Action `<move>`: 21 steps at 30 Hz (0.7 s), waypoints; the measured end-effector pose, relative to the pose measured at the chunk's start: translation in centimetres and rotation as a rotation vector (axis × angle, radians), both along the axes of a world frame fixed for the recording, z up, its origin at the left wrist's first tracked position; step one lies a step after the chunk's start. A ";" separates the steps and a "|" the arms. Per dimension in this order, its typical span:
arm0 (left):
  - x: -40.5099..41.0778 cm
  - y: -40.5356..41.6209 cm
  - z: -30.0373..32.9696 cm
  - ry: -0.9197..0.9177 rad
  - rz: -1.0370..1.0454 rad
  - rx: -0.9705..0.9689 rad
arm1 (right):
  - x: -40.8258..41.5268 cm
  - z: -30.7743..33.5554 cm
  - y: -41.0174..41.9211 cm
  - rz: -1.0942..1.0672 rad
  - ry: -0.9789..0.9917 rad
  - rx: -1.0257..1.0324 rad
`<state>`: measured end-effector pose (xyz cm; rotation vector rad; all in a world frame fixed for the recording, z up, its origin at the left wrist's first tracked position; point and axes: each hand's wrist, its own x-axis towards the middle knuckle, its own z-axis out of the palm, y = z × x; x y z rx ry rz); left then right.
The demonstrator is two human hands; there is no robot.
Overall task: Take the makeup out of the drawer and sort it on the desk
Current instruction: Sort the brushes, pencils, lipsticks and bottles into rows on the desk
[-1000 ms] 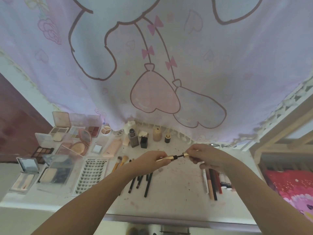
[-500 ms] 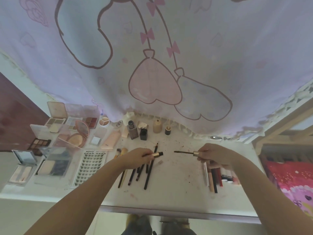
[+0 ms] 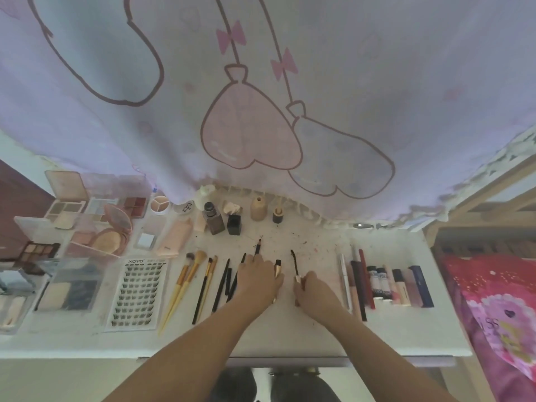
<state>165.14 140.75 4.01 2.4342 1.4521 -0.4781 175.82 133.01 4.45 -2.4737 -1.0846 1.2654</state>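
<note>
Lower centre of frame: left hand holds the gold mascara tube along its right edge, fingers curled round it. Right hand pinches the gold cap of the mascara wand, brush tip pointing to the top of the frame. Both sit low on the white table, tube and wand side by side, near but apart.

To do it well: lay both down parallel with the pencils just left, tips the same way, and leave a gap from the lipstick row at right. The wet brush could smear the table.

Hard to tell: whether tube or wand touches the table yet, and the left thumb, which is hidden. The left hand covers the lower ends of some pencils. The drawer is not clearly visible at the bottom edge. Palettes at far left are cut off.
</note>
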 end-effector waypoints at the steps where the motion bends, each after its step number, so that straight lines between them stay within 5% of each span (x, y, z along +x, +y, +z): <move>1: 0.0 0.2 -0.2 0.016 -0.010 0.008 | -0.6 -0.1 0.2 0.052 -0.056 -0.005; 11: -1.7 1.0 -0.3 -0.011 -0.047 0.042 | -3.5 -0.9 1.5 0.227 -0.260 -0.064; 16: 1.3 0.0 1.2 -0.157 -0.149 0.098 | 3.5 1.4 1.7 0.189 -0.353 0.004; 21: 8.0 -3.3 0.7 -0.217 -0.260 -0.042 | 10.0 2.4 2.6 0.189 -0.448 -0.085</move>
